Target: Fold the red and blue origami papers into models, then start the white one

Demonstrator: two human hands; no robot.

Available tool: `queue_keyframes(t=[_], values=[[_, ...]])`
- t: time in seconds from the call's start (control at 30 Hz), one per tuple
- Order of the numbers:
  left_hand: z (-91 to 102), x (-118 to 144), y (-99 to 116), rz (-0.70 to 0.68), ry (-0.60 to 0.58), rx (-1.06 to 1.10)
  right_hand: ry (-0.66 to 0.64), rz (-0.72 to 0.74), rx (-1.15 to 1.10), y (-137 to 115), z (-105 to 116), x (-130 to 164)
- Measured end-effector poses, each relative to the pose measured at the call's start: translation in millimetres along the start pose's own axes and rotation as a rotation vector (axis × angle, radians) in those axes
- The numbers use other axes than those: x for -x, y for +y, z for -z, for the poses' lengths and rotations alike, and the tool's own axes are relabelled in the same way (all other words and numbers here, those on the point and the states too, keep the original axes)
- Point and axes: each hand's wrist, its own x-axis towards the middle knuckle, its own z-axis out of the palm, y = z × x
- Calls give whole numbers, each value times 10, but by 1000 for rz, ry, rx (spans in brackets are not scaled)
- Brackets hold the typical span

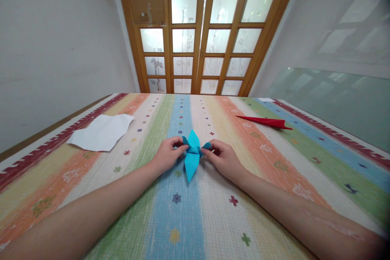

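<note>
A blue folded paper figure (191, 162), shaped like an origami flower or crane, is at the middle of the table. Two long pointed flaps run toward and away from me, and two darker curled flaps stick out at the sides. My left hand (169, 154) pinches the left side flap between thumb and fingers. On the other side, my right hand (224, 158) pinches the right flap the same way. Whether the figure's underside touches the cloth is hidden.
A striped tablecloth (128, 211) covers the table. White paper (102, 132) lies at the left, and a red folded paper piece (265, 122) at the right. A small white piece (266, 100) sits near the far right edge. Wooden glass-paned doors (198, 36) stand beyond.
</note>
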Motion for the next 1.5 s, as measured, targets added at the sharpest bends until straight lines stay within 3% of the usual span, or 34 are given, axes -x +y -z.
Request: queue_keyframes(t=[0.6,0.93,1.17,1.33,1.5], values=[[-39,41,-52,-93,-7,-188,-83,-39,-22,-8,-7,-10],[-26,-3,-53,-32,-17,-31,-28,-66,-41,24,-8,-11],[2,-57,-125,20,149,191,-97,-20,48,24,-37,-18],[51,-120,-200,65,309,102,-74,-75,90,78,-65,-45],[69,-147,-228,43,317,31,-67,-134,63,154,-67,-91]])
